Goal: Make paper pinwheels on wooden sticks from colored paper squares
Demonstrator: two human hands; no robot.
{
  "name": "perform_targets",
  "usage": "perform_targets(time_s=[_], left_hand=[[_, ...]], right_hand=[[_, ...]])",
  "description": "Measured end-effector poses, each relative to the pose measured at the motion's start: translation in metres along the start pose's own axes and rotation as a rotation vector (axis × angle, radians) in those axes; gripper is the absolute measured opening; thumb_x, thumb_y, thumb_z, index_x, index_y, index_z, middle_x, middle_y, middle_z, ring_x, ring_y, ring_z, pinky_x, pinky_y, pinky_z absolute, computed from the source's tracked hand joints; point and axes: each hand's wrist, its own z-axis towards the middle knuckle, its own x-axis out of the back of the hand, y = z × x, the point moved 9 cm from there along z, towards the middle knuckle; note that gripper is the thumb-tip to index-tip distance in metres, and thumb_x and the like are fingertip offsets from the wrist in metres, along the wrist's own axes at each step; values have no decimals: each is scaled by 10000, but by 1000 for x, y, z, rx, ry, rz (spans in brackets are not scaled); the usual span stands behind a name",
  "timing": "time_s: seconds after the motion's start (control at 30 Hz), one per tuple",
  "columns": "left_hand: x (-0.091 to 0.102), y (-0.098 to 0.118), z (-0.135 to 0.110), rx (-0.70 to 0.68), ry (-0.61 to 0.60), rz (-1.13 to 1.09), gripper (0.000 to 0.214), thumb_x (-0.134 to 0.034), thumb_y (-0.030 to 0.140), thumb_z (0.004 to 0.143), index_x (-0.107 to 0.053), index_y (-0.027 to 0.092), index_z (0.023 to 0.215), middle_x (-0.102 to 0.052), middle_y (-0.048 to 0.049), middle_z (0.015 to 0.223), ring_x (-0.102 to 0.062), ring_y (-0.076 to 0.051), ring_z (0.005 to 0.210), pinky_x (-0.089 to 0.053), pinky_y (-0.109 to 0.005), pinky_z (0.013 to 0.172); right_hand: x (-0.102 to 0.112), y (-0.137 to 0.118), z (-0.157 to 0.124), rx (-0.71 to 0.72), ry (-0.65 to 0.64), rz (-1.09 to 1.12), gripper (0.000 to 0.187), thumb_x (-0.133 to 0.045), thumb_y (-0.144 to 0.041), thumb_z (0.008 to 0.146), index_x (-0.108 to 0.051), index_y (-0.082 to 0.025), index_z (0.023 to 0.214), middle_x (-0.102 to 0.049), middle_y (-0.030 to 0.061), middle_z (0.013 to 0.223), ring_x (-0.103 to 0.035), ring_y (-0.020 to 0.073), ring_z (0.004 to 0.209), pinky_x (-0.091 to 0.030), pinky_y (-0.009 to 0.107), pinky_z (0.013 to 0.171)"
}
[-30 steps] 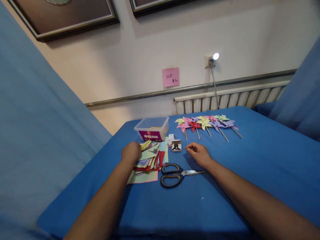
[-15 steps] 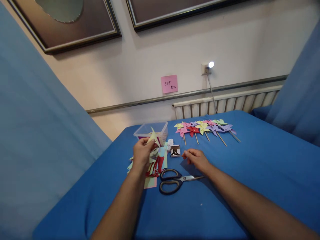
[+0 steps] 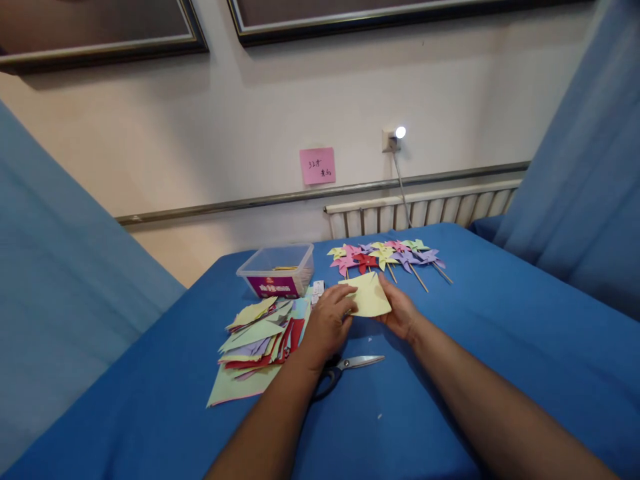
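Note:
A square of pale yellow paper is held up over the table between both hands. My right hand grips its right edge, the thumb near the top corner. At its left edge, my left hand has its fingers bent over the paper. Below the hands lies a pair of scissors, blades to the right, its handles partly behind my left forearm. To the left is a pile of cut paper pieces in green, yellow, red and purple. A small white box shows partly behind my left hand.
A clear plastic tub with a purple label stands behind the paper pile. Several paper pinwheels on sticks lie at the back right of the blue tablecloth. Blue curtains hang at both sides.
My left hand has brought the yellow paper rightward from near the tub to my right hand, which now grips it too. The view has swung right, and the paper pile is less covered.

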Motion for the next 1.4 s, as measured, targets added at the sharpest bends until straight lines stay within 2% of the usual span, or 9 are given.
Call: perform_targets(time_s=[0.13,0.3,0.47,0.63,0.77,1.0,1.23,1.33,1.4], left_hand=[[1,-5,-5,33,21,-42,239,-541,42,739,-654,216,858,-641,-73,1240,-499,-256,1234,-351,-467,1068],[3,-56,-21,527,374,-461,406,-639,212,762,-598,210,1165,-627,-116,1236,-598,-237,1096,-459,-405,949],[-39,-71,-39,885,441,-1028,415,-686,516,720,-661,157,927,-691,-106,1008,-649,-215,905,-515,-305,737],[-49,-58,-38,882,336,-1012,439,-822,414,576,-711,145,904,-713,-64,827,-632,-171,721,-483,-264,660],[-40,-71,-44,915,441,-946,356,-809,382,577,-717,137,818,-709,-49,740,-608,-155,628,-460,-261,618],[-44,-64,-36,871,468,-1263,429,-828,350,588,-710,118,929,-741,-109,900,-679,-214,761,-517,-336,741],[-38,-51,-35,852,519,-1285,495,-837,327,588,-708,102,1009,-745,-133,980,-704,-260,837,-536,-363,785],[-32,-54,-36,857,593,-1306,536,-841,313,575,-692,102,1045,-745,-137,980,-711,-270,833,-540,-379,794],[-28,-57,-36,863,647,-1339,548,-836,289,576,-680,109,1070,-746,-137,981,-712,-279,863,-538,-398,831]], right_hand=[[-4,6,2,73,-12,-35,363,-797,-307,685,-696,-131,986,-751,77,893,-693,186,706,-542,292,690],[1,7,2,121,90,6,342,-791,-331,694,-692,-143,962,-760,96,862,-718,245,727,-569,365,721],[7,3,1,195,169,46,331,-767,-375,725,-683,-164,965,-761,101,918,-726,265,807,-578,396,779],[1,7,-1,181,145,50,333,-770,-386,725,-687,-171,967,-761,90,920,-720,250,798,-574,374,759],[-1,6,-3,183,116,15,339,-769,-408,720,-693,-159,938,-758,93,884,-708,243,760,-557,367,724],[-1,7,-5,199,132,-49,383,-807,-422,670,-698,-162,929,-749,68,835,-683,202,713,-531,338,699],[-12,15,-10,163,83,-163,361,-791,-439,665,-693,-150,859,-721,48,762,-612,149,605,-479,276,585],[-13,6,-14,265,101,-363,317,-730,-441,720,-671,-155,845,-675,23,691,-568,133,567,-450,263,560],[-15,-9,-21,416,122,-463,330,-686,-387,753,-641,-184,1009,-690,42,862,-607,155,684,-482,280,634]])
